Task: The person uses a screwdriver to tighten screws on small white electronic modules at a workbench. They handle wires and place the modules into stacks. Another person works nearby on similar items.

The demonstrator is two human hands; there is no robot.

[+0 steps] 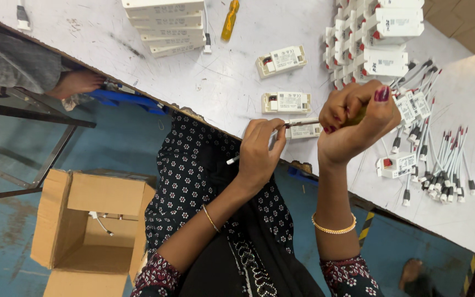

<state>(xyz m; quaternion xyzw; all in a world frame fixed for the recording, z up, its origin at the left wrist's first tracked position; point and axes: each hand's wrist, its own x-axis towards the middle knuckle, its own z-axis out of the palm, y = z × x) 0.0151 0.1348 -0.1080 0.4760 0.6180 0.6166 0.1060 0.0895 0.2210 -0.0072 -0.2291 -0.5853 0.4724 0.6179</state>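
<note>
Left hand [259, 151] pinches a small white rectangular plastic module [305, 130] with a thin white wire lead [232, 160] trailing out below the palm; the module sits at the table edge, just above the lap. Right hand [355, 124] is clenched around a screwdriver with a yellow-green handle [360, 116], its thin metal shaft [302, 124] running left to the module. Cannot tell if the tip is seated.

Surface: scuffed, scratched white worktable [221, 77]. On it, two more white plastic modules [281, 60] lie loose near the middle, a stack of flat white boxes [166, 25] is at the far edge, an orange-handled screwdriver [230, 20] beside it. Right side: a pile of white modules [377, 38] and a bundle of white cable leads with black and red ends [441, 159].

Room: blue-painted floor [111, 137], an open brown cardboard box [92, 231] to the left holding one white cable, and another person's bare foot [78, 82] under the table.
</note>
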